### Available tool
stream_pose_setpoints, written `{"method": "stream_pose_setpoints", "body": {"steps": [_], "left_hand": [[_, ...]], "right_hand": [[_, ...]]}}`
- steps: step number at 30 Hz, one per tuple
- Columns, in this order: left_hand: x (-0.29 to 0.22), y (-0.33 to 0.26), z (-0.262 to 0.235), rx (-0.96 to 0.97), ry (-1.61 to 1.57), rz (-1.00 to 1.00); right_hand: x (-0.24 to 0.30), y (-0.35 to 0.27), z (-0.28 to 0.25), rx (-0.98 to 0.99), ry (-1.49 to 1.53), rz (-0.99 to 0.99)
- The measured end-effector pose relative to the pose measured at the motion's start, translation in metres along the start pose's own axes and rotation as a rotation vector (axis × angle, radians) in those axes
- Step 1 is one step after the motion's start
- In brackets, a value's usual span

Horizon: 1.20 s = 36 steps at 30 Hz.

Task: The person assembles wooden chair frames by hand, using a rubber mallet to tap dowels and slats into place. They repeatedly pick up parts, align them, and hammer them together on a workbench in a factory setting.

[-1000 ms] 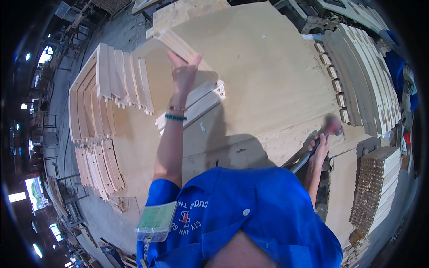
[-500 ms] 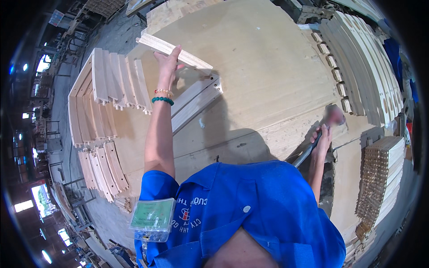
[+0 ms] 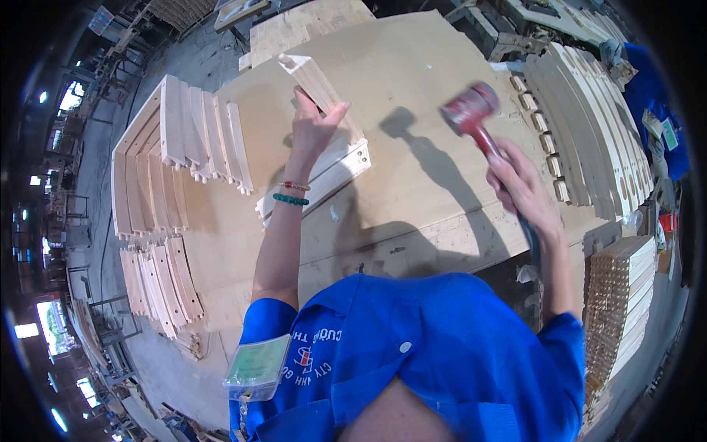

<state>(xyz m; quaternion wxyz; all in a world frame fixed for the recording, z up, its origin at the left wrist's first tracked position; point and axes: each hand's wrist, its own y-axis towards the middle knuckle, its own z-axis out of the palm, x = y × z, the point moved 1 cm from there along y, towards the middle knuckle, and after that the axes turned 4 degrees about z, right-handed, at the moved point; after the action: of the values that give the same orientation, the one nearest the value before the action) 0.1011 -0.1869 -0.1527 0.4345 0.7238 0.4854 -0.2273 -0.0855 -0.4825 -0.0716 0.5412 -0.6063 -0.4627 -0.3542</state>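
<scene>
My left hand [image 3: 317, 125] grips a pale wooden rail [image 3: 321, 87] that stands tilted, its upper end showing a dowel-like tip. The rail's lower end meets the end of another wooden piece [image 3: 324, 184], which lies flat on the tabletop and has several drilled holes at that end. Whether the joint is seated I cannot tell. My right hand [image 3: 521, 184] is wrapped round the handle of a red-headed mallet [image 3: 471, 109], raised above the table to the right of the rail. The mallet's head is slightly blurred, and its shadow falls on the board.
Joined wooden frames [image 3: 166, 121] stand at the left, with holed slats [image 3: 166, 283] stacked nearer me. Curved wooden pieces [image 3: 589, 125] line the far right. A tall stack of slats [image 3: 622, 295] stands near right. Beyond the curved pieces is another person's blue sleeve [image 3: 655, 110].
My right hand has lifted the mallet up from the table's right front and inward. My left hand has moved right, turning the rail steeper with its lower end at the holed piece.
</scene>
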Motion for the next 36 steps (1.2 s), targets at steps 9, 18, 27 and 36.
{"method": "stream_pose_setpoints", "body": {"steps": [9,18,27,36], "left_hand": [[-0.009,-0.008,0.002,0.005,-0.033,-0.01],[-0.008,-0.017,0.004,0.052,0.061,0.051],[-0.012,-0.015,0.001,0.079,0.052,-0.039],[0.01,-0.017,0.023,0.046,0.212,0.292]], "right_hand": [[0.222,0.037,0.033,-0.166,-0.114,-0.747],[0.164,0.086,0.074,0.294,-0.356,-0.128],[0.133,0.101,0.093,0.083,-0.501,-0.64],[0.059,0.142,0.095,0.31,0.183,0.052]]}}
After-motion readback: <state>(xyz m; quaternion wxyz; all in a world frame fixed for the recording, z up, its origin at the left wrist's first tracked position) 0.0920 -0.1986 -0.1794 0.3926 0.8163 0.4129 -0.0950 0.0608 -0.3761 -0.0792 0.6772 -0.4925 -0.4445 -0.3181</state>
